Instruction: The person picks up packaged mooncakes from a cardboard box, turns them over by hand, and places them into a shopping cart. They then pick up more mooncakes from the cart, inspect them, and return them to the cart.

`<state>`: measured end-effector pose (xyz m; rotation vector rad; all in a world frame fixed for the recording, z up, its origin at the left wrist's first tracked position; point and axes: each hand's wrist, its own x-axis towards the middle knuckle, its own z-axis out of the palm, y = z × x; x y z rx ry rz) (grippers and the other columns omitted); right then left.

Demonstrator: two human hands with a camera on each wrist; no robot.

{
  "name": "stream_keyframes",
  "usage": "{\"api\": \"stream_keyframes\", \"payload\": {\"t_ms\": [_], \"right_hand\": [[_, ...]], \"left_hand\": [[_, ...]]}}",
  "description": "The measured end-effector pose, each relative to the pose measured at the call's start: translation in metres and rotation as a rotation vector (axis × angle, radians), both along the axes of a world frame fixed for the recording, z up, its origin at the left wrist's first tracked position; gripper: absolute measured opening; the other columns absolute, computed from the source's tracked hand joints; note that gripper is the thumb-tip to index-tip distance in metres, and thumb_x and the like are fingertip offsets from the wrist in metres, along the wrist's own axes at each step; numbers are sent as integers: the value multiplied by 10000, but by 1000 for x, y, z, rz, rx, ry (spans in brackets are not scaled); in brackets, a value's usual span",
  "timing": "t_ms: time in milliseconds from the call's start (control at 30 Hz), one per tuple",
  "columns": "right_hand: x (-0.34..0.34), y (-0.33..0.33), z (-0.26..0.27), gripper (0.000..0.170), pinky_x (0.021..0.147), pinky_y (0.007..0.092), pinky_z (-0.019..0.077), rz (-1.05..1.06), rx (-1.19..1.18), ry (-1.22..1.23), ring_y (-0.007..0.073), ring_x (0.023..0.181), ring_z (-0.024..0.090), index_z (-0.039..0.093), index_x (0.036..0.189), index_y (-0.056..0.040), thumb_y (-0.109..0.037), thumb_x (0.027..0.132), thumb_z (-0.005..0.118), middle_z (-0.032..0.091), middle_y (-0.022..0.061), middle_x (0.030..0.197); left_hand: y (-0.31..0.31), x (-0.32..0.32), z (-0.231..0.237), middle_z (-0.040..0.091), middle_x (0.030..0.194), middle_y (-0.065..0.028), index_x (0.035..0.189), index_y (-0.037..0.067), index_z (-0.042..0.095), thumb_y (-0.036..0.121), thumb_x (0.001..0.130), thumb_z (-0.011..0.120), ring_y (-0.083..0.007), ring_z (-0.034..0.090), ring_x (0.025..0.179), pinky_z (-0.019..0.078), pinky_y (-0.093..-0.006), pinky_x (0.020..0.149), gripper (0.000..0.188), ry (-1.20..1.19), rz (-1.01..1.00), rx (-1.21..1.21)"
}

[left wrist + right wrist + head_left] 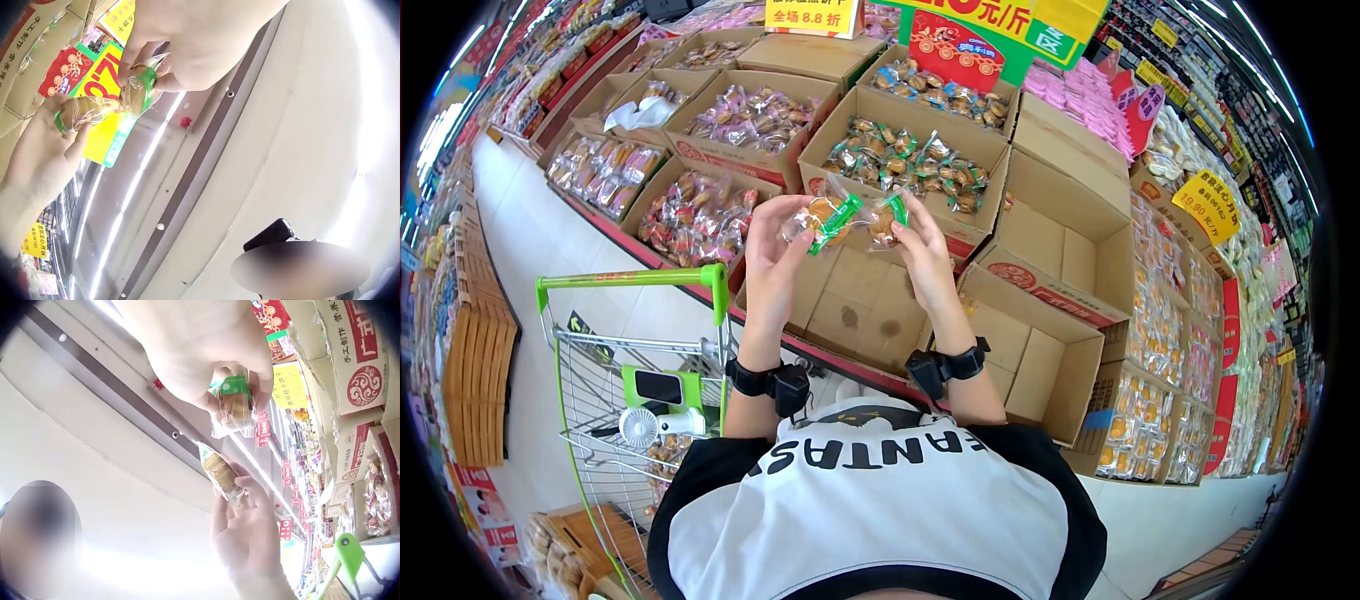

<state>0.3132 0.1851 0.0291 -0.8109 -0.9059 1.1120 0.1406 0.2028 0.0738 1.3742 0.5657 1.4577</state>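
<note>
My left hand (pixel 772 250) pinches a round golden-brown pastry (pixel 819 212) in a clear wrapper with a green and white band. Level with it, my right hand (pixel 926 250) holds a second wrapped pastry (pixel 884 228), also with a green band, between thumb and fingers. Both are raised side by side in front of an open carton (pixel 983 226) of similar green-banded pastries. From the left wrist, the left-hand pastry (pixel 139 94) shows close below the palm. In the right wrist view, the right-hand pastry (pixel 236 403) hangs from the fingertips above the left hand (pixel 250 540).
A shopping cart (pixel 635 278) with a green handle stands at my left, carrying a phone (pixel 659 387) and a small white fan (pixel 640 427). More cartons of wrapped pastries (pixel 750 118) spread ahead. Near my front are cartons showing bare bottoms (pixel 855 310). Price signs (pixel 1206 207) rise among the goods.
</note>
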Motion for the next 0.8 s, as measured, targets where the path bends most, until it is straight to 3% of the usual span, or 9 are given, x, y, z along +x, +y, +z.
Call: {"api": "stream_keyframes", "payload": {"t_ms": [33,67,233,400,500,600,700,767,800], "right_hand": [[0,-1,2,472,952,316,287,51,-29,56,206,1180,311,309,1236,2,-64,808,497,332,116,1272],[-1,-3,5,462,913,304,338,25,-21,67,203,1158,341,330,1217,19,-32,793,505,362,116,1251],[-11,-12,23,466,846,284,399,-15,91,-13,170,1088,404,360,1191,19,-4,762,541,403,107,1204],[-11,-12,25,488,827,274,409,31,87,-77,141,1005,451,383,1170,13,-11,731,593,448,71,1097],[-12,-9,22,511,816,261,407,-60,192,-204,136,975,464,391,1174,-11,-9,715,614,450,48,1052],[-12,-8,20,470,806,254,402,-60,117,-166,132,980,461,393,1185,-38,-45,755,581,443,52,1083],[-13,-11,25,411,813,258,392,-1,-30,53,131,990,454,380,1205,-53,-121,820,507,424,69,1138],[-15,-11,28,374,870,322,385,33,13,139,148,1033,442,336,1234,-47,-128,873,386,431,90,1144],[-16,-11,27,374,870,322,385,35,12,138,148,1033,442,336,1234,-47,-128,873,386,431,90,1144]], "left_hand": [[-1,-2,0,466,1066,-93,1062,4,421,-34,731,500,-170,410,1059,292,-286,921,343,0,7,-4],[-1,-5,-1,468,1068,-83,1066,23,420,-30,751,485,-151,412,1035,301,-271,898,326,14,17,-4],[-1,-11,-3,435,1109,-67,1077,55,410,-6,784,483,-118,425,983,349,-237,822,308,-51,82,-110],[-3,-12,-1,410,1084,-55,1096,71,385,-5,768,514,-135,448,948,402,-269,777,360,-152,89,-160],[-5,-12,3,400,1060,-48,1102,78,376,-13,753,533,-135,449,944,417,-276,765,394,-176,65,-168],[-5,-12,3,394,1058,-49,1101,78,377,-16,747,540,-129,449,943,418,-264,761,400,-178,59,-166],[-6,-11,2,392,1066,-50,1102,81,378,-16,747,541,-129,449,942,417,-257,761,403,-166,52,-164],[-8,-10,5,404,1057,-49,1088,73,385,-19,747,539,-129,449,946,420,-251,755,385,-163,51,-155],[-7,-11,4,404,1057,-49,1088,73,385,-19,747,539,-129,449,946,420,-251,755,385,-164,53,-155]]}}
